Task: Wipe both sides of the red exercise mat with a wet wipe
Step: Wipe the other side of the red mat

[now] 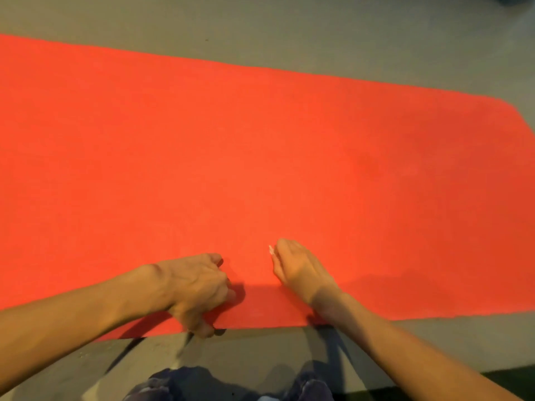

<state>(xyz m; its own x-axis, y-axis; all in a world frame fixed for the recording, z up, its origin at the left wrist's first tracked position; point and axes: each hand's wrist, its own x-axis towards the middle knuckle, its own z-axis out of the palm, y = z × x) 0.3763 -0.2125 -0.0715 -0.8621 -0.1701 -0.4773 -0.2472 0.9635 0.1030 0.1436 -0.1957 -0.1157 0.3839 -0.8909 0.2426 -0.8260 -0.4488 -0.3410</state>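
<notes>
The red exercise mat (pixel 260 157) lies flat on the grey floor and fills most of the view. My left hand (pixel 199 293) is at its near edge, fingers curled on top and thumb tucked under, pinching that edge. My right hand (pixel 298 270) rests on the mat just inside the near edge, knuckles up and fingers bent together. A small white sliver (pixel 271 249) shows at its fingertips; I cannot tell whether it is a wet wipe or a nail. No wipe is clearly in sight.
Grey floor (pixel 318 33) surrounds the mat on the far side and the near side. My knees in dark blue trousers (pixel 231 386) are just in front of the mat's near edge. A pale streak (pixel 181 354) lies on the floor below my left hand.
</notes>
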